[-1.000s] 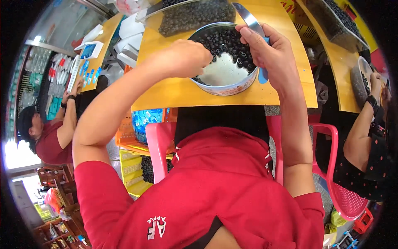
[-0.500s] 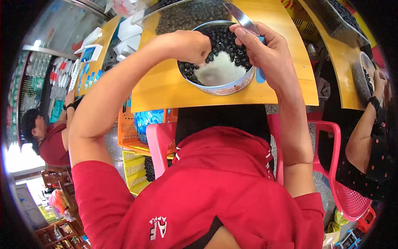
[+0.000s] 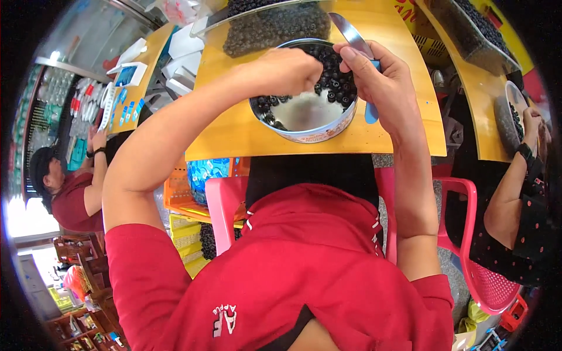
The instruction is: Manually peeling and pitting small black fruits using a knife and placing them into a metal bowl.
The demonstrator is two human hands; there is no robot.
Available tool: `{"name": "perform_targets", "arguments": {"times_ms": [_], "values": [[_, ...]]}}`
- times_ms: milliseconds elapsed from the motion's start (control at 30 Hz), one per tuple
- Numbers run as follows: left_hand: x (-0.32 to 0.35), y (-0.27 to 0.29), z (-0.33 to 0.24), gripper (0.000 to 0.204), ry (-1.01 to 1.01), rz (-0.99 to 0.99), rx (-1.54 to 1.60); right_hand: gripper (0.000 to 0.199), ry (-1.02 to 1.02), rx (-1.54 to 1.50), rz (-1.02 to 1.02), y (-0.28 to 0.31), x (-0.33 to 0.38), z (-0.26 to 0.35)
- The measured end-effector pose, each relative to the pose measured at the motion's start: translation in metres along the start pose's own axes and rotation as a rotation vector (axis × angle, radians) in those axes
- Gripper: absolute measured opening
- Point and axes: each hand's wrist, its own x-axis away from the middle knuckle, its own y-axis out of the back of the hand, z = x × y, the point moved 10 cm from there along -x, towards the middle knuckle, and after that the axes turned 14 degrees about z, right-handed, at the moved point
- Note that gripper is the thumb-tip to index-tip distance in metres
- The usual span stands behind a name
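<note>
Two bare hands work over one round metal bowl (image 3: 304, 111) of small dark berries (image 3: 336, 82) on the yellow table (image 3: 234, 126). Since a second ago the left hand (image 3: 287, 70) has slid from the bowl's 9 o'clock rim in over the fruit, curled down into the berries at about 11 o'clock; whether it has pinched one I cannot tell. More pale bowl bottom shows at 6 o'clock now, so sorting seems underway. The right hand (image 3: 380, 88) stays clenched on a blue-handled knife (image 3: 354, 41) at 3 o'clock, blade aimed toward 12. Beyond lies a clear tray (image 3: 275, 23) of berries; another person (image 3: 515, 193) sits at the right.
</note>
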Motion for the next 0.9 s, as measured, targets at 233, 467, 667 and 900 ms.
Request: {"name": "perform_targets", "arguments": {"times_ms": [233, 467, 667, 900], "values": [[-0.008, -0.004, 0.011, 0.014, -0.023, -0.134, 0.058, 0.027, 0.029, -0.019, 0.006, -0.001, 0.000, 0.005], [-0.023, -0.017, 0.005, 0.023, 0.055, -0.157, 0.155, 0.026, 0.002, 0.028, 0.009, 0.000, -0.001, 0.001], [-0.017, -0.019, 0.005, 0.025, 0.093, -0.278, 0.248, 0.024, 0.023, -0.029, 0.013, -0.002, -0.001, 0.003], [-0.019, -0.019, 0.008, 0.026, 0.147, -0.264, 0.385, 0.024, 0.006, -0.024, 0.001, -0.002, -0.002, 0.001]]}}
